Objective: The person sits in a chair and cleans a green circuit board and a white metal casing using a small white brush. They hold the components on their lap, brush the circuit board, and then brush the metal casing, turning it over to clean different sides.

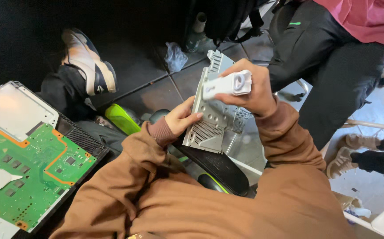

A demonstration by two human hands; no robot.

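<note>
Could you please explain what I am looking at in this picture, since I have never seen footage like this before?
There is no machine here: a person in a brown sweatshirt wears a camera on the head, so the single picture looks down at their own two hands. The left hand steadies a perforated grey metal plate from the side. The right hand grips a small white plastic tool pressed against that plate. To the left lies an opened device with a green circuit board and a silver metal cover. Below is a tiled floor. Another person sits at the upper right, in black trousers, and someone's shoe shows at the upper left.
</note>
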